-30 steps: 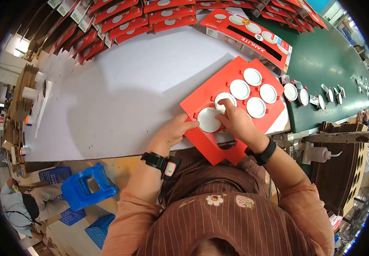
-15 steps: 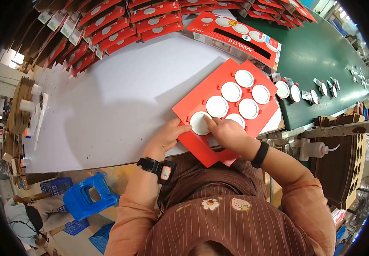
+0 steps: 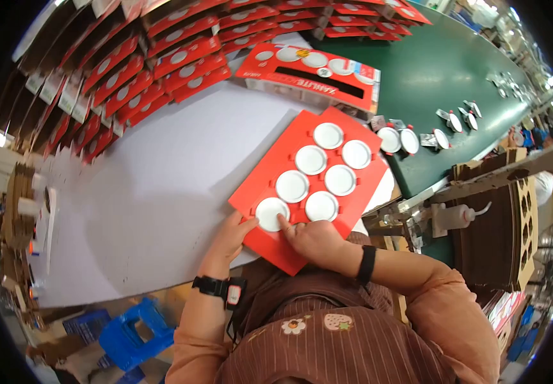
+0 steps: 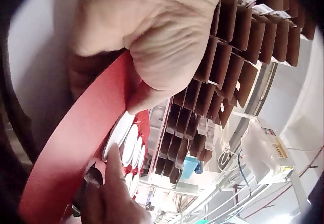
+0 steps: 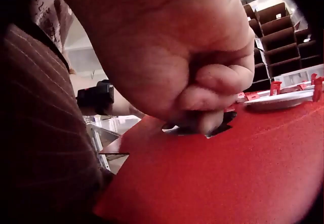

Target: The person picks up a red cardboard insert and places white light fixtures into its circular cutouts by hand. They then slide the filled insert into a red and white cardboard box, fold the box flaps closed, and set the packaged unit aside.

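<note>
A red cardboard panel carries two rows of round white discs, each with small red tabs at its sides. My left hand grips the panel's near left edge, its thumb on top beside the lowest disc of the left row; its other fingers are behind the panel. My right hand presses that lowest disc with an extended index finger. Its other fingers are curled down at a dark hole in the panel, as the right wrist view shows, with their tips partly hidden.
A red and white printed carton lies behind the panel. Stacked red cartons line the back left. More discs with silver clips stand on the green surface at right. A blue stool is on the floor.
The view has turned, and the panel sits lower and further left in it. My right index finger has moved from the neighbouring disc to the lowest one. The left hand keeps its grip.
</note>
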The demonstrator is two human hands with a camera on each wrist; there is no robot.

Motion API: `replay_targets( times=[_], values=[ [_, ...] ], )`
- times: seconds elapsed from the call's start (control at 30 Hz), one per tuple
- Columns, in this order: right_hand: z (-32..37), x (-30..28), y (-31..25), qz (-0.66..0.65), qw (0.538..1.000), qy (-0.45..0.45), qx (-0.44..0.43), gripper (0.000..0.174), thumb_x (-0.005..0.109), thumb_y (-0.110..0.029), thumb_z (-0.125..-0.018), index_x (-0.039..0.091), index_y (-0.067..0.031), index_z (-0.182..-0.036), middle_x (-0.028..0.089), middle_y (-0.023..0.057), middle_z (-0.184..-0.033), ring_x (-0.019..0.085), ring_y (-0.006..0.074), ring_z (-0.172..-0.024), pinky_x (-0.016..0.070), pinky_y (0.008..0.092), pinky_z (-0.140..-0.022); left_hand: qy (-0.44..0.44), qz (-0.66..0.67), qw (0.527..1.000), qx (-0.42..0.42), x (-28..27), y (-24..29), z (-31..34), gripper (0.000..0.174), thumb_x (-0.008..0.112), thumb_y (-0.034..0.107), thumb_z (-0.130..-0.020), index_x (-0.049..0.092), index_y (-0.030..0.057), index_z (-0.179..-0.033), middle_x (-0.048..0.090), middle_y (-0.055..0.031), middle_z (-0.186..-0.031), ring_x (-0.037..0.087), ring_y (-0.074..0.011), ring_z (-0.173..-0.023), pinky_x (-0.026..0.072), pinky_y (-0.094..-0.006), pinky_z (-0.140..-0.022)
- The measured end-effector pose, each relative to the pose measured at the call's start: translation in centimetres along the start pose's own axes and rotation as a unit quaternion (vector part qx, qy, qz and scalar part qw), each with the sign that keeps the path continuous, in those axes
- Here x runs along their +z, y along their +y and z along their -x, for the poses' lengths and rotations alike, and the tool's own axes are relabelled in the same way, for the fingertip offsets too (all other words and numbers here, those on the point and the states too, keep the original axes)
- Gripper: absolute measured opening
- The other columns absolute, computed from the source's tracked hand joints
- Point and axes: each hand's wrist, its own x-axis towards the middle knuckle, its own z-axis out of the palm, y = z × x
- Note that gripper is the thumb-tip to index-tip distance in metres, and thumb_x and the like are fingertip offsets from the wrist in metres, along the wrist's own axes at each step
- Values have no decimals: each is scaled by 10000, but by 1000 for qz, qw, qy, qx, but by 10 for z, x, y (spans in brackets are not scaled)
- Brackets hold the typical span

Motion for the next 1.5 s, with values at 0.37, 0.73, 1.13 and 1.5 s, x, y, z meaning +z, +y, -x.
replay_targets(
  times=[0.37, 0.73, 1.13, 1.5],
  values=[
    [66, 24, 203, -226, 821, 177, 494, 342, 604, -310, -848, 622, 7, -976, 655, 231, -890, 630, 398, -863, 504, 463, -747, 30, 65, 997, 25, -39, 33, 9, 410, 548, 46, -906, 478, 26, -1310, 561, -77, -1248, 555, -157, -1110, 462, -308, -924],
    [43, 75, 274, -340, 671, 250, 610, 553, 740, -304, -722, 584, 38, -1128, 653, 222, -1066, 641, 331, -989, 488, 387, -865, 121, -4, 990, 72, -52, 36, 8, 383, 526, 68, -917, 481, -25, -1285, 551, -93, -1241, 545, -160, -1090, 435, -308, -943],
    [70, 3, 163, -562, 593, 481, 320, 258, 624, 23, -830, 505, 18, -1060, 577, 32, -771, 572, 108, -649, 473, 237, -590, 177, -243, 916, 267, 35, 60, 45, 371, 574, -11, -860, 549, 8, -1229, 576, -101, -1099, 595, -162, -841, 508, -303, -746],
    [68, -49, 46, -539, 728, 412, 101, 294, 677, 6, -823, 527, 5, -1076, 553, 46, -863, 516, 115, -761, 451, 255, -709, -35, -320, 839, 439, 114, 67, 41, 528, 677, 3, -804, 488, 14, -1297, 510, -151, -1260, 563, -181, -1004, 507, -290, -784]
  ],
)
